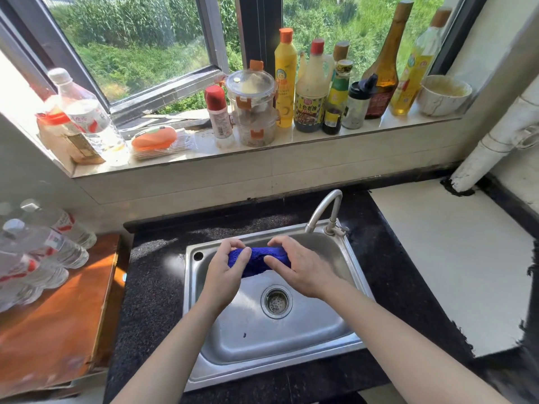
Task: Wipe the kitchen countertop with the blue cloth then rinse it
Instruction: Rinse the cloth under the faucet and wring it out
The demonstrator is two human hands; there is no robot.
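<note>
There are two hands, left hand (223, 277) and right hand (302, 271), one cloth (256, 256) between them, one sink (291, 339) below them, one tap (335, 208) beyond the right hand.

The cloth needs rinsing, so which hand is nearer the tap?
Right. The right hand grips the cloth just in front of the tap; the left hand grips its other end, farther left.
</note>
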